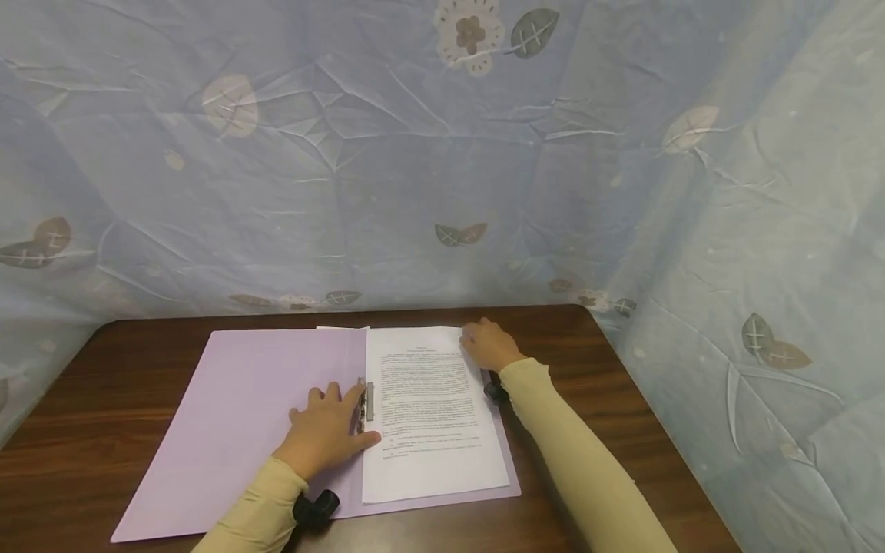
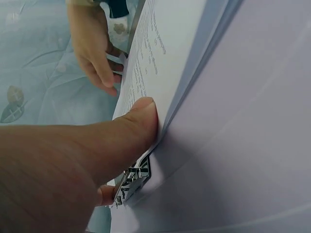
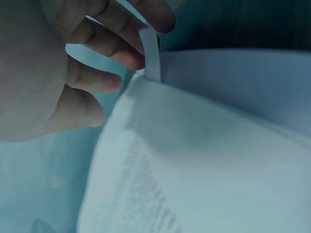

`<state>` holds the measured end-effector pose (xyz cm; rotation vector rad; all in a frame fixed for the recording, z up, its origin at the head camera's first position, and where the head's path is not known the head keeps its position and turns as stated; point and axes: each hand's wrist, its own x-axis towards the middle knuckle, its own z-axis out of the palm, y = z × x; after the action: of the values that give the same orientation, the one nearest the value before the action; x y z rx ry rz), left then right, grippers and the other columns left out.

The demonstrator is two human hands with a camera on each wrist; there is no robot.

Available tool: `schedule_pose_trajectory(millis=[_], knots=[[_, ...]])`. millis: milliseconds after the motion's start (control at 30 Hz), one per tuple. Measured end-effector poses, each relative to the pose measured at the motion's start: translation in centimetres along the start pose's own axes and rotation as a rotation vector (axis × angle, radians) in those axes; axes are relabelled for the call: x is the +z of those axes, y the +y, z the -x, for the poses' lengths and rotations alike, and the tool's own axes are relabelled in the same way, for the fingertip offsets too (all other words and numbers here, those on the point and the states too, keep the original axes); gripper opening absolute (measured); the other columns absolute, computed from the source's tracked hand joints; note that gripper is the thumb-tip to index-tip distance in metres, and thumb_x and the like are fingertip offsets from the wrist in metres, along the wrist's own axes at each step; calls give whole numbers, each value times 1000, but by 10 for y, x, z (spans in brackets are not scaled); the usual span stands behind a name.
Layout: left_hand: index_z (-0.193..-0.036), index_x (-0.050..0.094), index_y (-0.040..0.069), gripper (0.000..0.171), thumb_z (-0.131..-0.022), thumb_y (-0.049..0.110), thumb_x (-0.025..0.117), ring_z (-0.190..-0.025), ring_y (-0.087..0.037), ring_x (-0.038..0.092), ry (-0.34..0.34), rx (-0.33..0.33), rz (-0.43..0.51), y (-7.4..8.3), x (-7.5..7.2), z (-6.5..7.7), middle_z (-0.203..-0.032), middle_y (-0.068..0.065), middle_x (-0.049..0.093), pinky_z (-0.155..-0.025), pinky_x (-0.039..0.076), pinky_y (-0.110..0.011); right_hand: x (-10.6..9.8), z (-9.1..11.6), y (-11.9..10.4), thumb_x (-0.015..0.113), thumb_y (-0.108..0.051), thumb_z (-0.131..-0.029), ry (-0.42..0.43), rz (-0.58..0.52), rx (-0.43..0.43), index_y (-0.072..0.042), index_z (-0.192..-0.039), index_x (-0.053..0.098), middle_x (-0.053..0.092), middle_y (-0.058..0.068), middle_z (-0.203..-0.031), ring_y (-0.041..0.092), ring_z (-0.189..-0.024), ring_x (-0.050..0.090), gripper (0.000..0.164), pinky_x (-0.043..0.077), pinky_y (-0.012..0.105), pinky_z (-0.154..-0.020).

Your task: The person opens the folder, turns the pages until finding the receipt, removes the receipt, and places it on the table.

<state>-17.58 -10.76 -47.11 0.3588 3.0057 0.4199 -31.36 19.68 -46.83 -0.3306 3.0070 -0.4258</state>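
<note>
A lilac folder (image 1: 263,399) lies opened flat, with printed sheets (image 1: 425,430) on its right half. At the sheets' left edge is a metal clip (image 1: 369,402) on the folder's spine side. My left hand (image 1: 323,430) rests there with fingers spread, the index fingertip at the clip and the thumb on the paper's margin. The right hand (image 1: 492,346) is at the top right corner of the sheets. In the right wrist view its loosely bent fingers (image 3: 116,48) touch a narrow upturned white strip (image 3: 152,56) by that corner, with the thumb apart from it.
The folder lies on a brown wooden table (image 1: 567,346). Behind and to the right hangs a pale blue curtain (image 1: 387,192) with leaf prints. A white sheet edge (image 1: 339,329) shows past the folder's top. Black wrist cameras (image 1: 316,508) sit on both wrists.
</note>
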Motion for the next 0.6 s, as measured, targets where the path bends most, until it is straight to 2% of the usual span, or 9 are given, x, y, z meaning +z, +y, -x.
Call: schedule_pose_trajectory(millis=[100, 200, 333, 467, 600], knots=[[-151, 51, 9, 94, -80, 65, 78, -115, -51, 52, -2, 2, -1, 0, 0, 0, -124, -28, 56, -86, 41, -83, 3, -7, -3, 61, -30, -104, -1, 30, 8, -6, -126, 67, 64, 18, -121, 34, -111, 61, 33, 55, 52, -85], [-151, 50, 9, 95, -80, 66, 77, -115, -51, 52, 1, 2, -9, -2, 2, -1, -124, -28, 56, -85, 42, -83, 4, -12, -2, 68, -34, -99, -1, 24, 41, -4, -131, 66, 60, 22, -126, 38, -115, 60, 44, 54, 54, -87], [-151, 50, 9, 96, -80, 67, 77, -112, -49, 53, 10, 4, -18, -3, 4, -2, -123, -28, 56, -83, 43, -81, 4, -15, 1, 73, -37, -94, -5, -43, 93, -3, -135, 64, 56, 24, -132, 38, -116, 58, 55, 54, 54, -89], [-151, 51, 8, 97, -79, 67, 77, -110, -48, 53, 24, 9, -15, -3, 5, -3, -121, -27, 56, -81, 44, -80, 4, -16, 4, 75, -35, -93, -1, -92, 109, -3, -132, 65, 57, 23, -131, 36, -112, 60, 52, 54, 52, -90], [-153, 48, 7, 99, -79, 67, 78, -112, -49, 53, 31, 10, -13, -3, 5, -2, -124, -28, 57, -81, 44, -80, 5, -19, 5, 76, -33, -92, 7, -96, 111, -3, -130, 67, 59, 22, -132, 35, -113, 61, 49, 53, 52, -93]])
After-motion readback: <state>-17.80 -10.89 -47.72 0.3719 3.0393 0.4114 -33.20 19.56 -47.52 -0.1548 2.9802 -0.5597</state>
